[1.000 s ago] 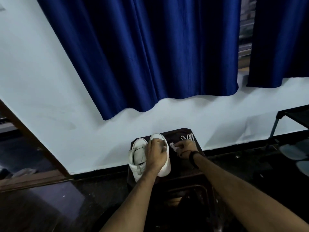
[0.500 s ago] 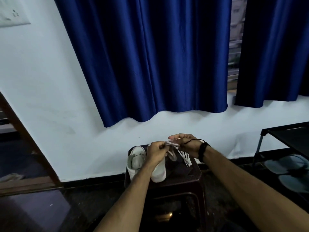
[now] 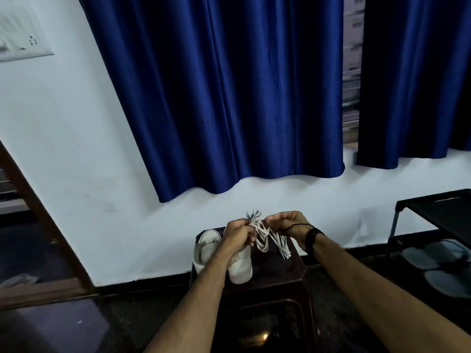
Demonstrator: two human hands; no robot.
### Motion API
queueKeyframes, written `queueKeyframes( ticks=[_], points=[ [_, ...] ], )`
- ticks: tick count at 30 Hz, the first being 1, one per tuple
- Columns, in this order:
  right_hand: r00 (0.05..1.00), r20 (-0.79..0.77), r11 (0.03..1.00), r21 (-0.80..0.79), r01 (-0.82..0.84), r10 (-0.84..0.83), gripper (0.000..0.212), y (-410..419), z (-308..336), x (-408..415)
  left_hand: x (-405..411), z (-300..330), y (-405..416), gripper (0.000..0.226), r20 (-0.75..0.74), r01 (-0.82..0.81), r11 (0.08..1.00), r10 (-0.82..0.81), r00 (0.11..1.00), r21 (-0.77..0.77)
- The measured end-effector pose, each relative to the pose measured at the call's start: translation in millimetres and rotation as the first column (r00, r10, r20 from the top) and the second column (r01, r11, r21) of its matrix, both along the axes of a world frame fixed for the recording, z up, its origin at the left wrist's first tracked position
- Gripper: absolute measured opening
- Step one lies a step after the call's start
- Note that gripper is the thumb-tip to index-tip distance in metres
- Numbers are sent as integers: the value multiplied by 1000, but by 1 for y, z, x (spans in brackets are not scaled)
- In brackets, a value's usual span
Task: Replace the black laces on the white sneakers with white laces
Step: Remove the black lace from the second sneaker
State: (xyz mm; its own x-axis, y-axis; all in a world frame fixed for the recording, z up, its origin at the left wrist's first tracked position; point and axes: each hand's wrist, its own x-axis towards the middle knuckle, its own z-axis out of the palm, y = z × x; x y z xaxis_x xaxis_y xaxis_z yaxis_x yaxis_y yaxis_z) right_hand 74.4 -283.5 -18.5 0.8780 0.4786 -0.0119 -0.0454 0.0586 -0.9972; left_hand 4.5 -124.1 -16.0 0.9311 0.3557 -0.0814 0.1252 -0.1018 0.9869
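Note:
Two white sneakers (image 3: pixel 239 268) stand side by side on a dark plastic stool (image 3: pixel 285 273), toes toward me, the left one (image 3: pixel 205 248) partly hidden by my left forearm. Above the stool I hold a bundle of white laces (image 3: pixel 262 233) between both hands. My left hand (image 3: pixel 238 231) pinches the bundle's left part, and my right hand (image 3: pixel 286 224), with a dark band on the wrist, grips its right part. Loops and loose ends hang down over the stool. No black laces can be made out.
A white wall with dark blue curtains (image 3: pixel 229 98) is right behind the stool. A black rack (image 3: pixel 438 212) with slippers (image 3: pixel 433 253) under it stands at the right. A wooden door frame (image 3: pixel 46 225) runs down the left. The floor is dark.
My right hand picked the white laces up from the stool. My left hand left the sneaker and joined it, and both hands rose with the bundle. The view tilted upward.

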Motion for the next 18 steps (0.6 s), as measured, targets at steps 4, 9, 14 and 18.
queueKeyframes(
  ticks=[4, 9, 14, 18],
  points=[
    [974, 218, 974, -200, 109, -64, 19, 3, 4, 0, 5, -1, -2, 23, 7, -48, 999, 48, 999, -18],
    [924, 382, 984, -168, 54, 15, 45, 19, 9, -2, 11, -9, 0, 30, 1, -18, 995, 18, 1000, 102],
    [921, 374, 971, -154, 181, -113, 7, 33, 7, 2, 18, -12, -3, 27, -15, 6, 993, -5, 1000, 116],
    [936, 329, 965, -180, 190, -123, 13, 36, 2, 7, 23, -15, 0, 36, -8, -20, 998, 20, 1000, 55]
  ],
)
